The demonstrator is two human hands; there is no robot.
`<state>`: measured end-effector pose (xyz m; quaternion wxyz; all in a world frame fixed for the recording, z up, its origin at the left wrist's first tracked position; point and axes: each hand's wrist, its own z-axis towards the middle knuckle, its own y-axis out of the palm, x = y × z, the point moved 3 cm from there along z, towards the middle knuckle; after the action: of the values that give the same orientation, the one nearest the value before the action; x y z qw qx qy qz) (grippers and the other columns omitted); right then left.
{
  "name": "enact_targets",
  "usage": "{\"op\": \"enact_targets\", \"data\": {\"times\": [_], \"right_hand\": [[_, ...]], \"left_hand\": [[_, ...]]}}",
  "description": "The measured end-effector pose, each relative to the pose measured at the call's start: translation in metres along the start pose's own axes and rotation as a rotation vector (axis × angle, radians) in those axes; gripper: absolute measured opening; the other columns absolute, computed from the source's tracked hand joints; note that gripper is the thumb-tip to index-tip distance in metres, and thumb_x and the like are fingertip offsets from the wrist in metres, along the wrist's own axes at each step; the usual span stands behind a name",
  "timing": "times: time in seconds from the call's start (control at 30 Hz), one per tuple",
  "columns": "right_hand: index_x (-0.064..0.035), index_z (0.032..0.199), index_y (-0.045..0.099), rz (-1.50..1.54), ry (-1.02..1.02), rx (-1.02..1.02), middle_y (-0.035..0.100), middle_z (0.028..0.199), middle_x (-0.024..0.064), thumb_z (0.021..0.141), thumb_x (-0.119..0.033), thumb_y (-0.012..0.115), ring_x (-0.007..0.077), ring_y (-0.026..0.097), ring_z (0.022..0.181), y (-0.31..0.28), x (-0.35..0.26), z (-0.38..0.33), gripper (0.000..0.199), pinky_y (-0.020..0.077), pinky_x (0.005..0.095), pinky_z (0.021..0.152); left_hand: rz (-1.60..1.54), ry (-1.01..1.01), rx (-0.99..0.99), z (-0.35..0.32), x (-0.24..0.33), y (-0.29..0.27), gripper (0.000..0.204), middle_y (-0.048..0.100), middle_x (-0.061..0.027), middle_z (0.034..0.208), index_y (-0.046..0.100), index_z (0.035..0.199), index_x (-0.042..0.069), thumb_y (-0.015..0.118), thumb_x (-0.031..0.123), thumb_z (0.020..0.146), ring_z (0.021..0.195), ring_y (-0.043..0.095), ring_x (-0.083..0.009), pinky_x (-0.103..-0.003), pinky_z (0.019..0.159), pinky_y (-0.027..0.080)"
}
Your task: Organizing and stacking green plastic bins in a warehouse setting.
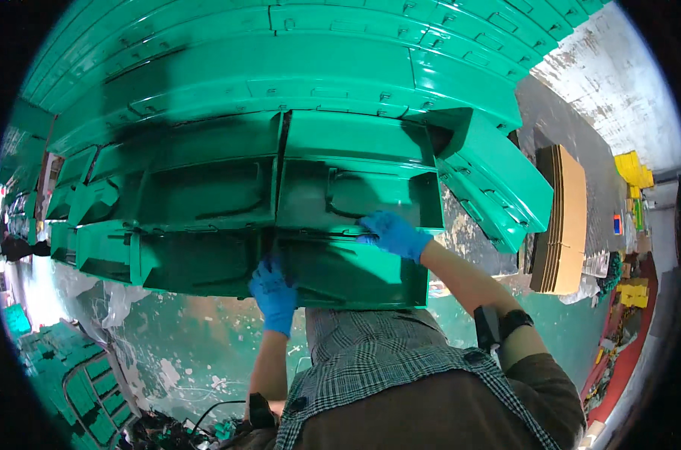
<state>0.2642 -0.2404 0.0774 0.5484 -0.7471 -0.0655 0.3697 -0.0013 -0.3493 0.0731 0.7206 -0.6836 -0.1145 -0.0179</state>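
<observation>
In front of me lies an opened green metal box [348,274], its shallow inside facing up. My left hand [273,296], in a blue glove, is at that box's left edge, with the fingers curled over the rim. Also gloved in blue, my right hand [397,235] has its fingertips drawn together at the seam between this part and the hollow part behind it. What the right fingertips pinch, if anything, is too small to make out. A curved handle [333,193] shows inside the part behind. To the left is another opened green box [205,259].
Rows of closed green boxes [325,64] with latches are stacked at the back. More green boxes [498,176] stand at an angle on the right, beside flat brown cardboard [569,217]. A metal frame [93,390] stands at lower left. Yellow items [633,171] lie far right.
</observation>
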Motion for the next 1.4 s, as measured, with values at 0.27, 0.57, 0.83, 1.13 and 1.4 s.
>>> {"op": "enact_targets", "data": {"times": [0.27,0.57,0.83,1.13,1.4], "right_hand": [[0.0013,0.098,0.060,0.005,0.555,0.248,0.061,0.090,0.0236,0.076,-0.055,0.056,0.0371,0.059,0.088,-0.030,-0.027,0.108,0.061,0.0470,0.0436,0.077],[-0.0050,0.099,0.064,0.284,0.057,-0.321,0.064,0.080,0.0133,0.076,-0.017,0.058,0.0261,0.060,0.079,-0.161,-0.044,0.058,0.027,0.0467,0.0364,0.070],[-0.0138,0.088,0.068,-0.011,0.252,-0.164,0.064,0.098,0.0110,0.074,-0.006,0.054,0.0286,0.059,0.093,-0.103,0.084,-0.025,0.022,0.0468,0.0368,0.080],[0.0084,0.128,0.036,0.734,0.852,0.246,0.043,0.129,0.0263,0.077,-0.032,0.064,0.0317,0.044,0.120,-0.041,0.099,-0.118,0.071,0.0363,0.0384,0.099],[-0.0014,0.131,0.040,0.506,0.507,0.798,0.049,0.125,0.0222,0.080,-0.021,0.063,0.0337,0.047,0.116,-0.098,0.114,-0.185,0.059,0.0374,0.0392,0.098]], "left_hand": [[-0.222,-0.010,0.115,0.013,0.011,-0.019,0.044,0.057,-0.0103,0.103,0.054,0.108,0.011,0.064,0.013,0.065,0.098,0.053,-0.0319,-0.041,0.079,0.042],[-0.678,0.877,0.071,0.019,0.092,-0.097,0.023,0.060,-0.0023,0.091,0.057,0.079,0.016,0.065,0.011,0.058,0.096,0.057,-0.0242,-0.038,0.079,0.045],[-0.324,1.262,-0.478,-0.017,0.202,0.032,0.006,0.060,-0.0015,0.091,0.059,0.076,0.017,0.055,0.013,0.073,0.096,0.055,-0.0200,-0.035,0.079,0.045],[-0.340,1.057,-0.201,-0.012,0.219,0.036,0.035,0.058,-0.0069,0.109,0.063,0.101,0.014,0.059,0.009,0.067,0.099,0.053,-0.0273,-0.042,0.082,0.042],[-0.107,0.931,-0.192,0.015,0.234,0.002,0.034,0.059,-0.0140,0.102,0.062,0.102,0.008,0.059,0.005,0.068,0.094,0.056,-0.0323,-0.042,0.086,0.044]]}}
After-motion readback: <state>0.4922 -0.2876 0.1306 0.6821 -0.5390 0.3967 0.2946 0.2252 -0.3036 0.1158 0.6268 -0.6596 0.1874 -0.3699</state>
